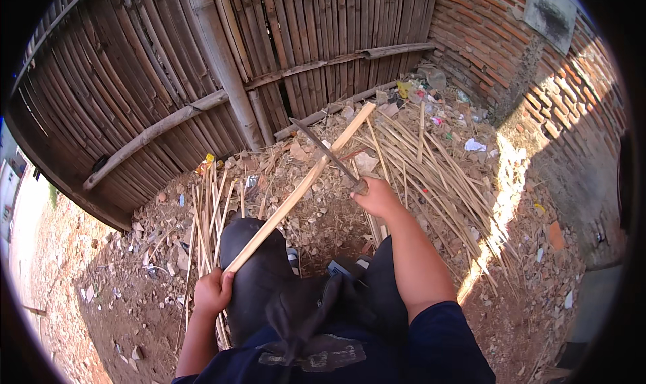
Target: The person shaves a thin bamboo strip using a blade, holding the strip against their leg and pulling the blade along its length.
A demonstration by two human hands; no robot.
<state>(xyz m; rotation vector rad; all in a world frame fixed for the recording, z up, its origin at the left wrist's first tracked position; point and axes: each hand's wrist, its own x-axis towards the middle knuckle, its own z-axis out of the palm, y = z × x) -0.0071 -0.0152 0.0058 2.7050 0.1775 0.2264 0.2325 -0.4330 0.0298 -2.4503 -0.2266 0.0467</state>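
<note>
My left hand [214, 291] is closed around the lower end of a long pale bamboo strip [291, 201]. The strip slants up and away to the right, passing over my left knee. In my right hand [377, 199] is the handle of a long knife [311, 136], its dark narrow blade pointing up and to the left. Blade and strip cross in the upper half of the strip. Thin split sticks [437, 175] lie heaped on the ground beyond my right arm, and another bunch of sticks [202, 216] lies beside my left leg.
A bamboo fence [155, 68] with a thick post [229, 68] closes off the far side. To the right rises a worn brick wall [484, 41]. Rubble, chips and scraps such as a white crumpled piece [474, 145] litter the dirt. A sunlit strip crosses the ground at right.
</note>
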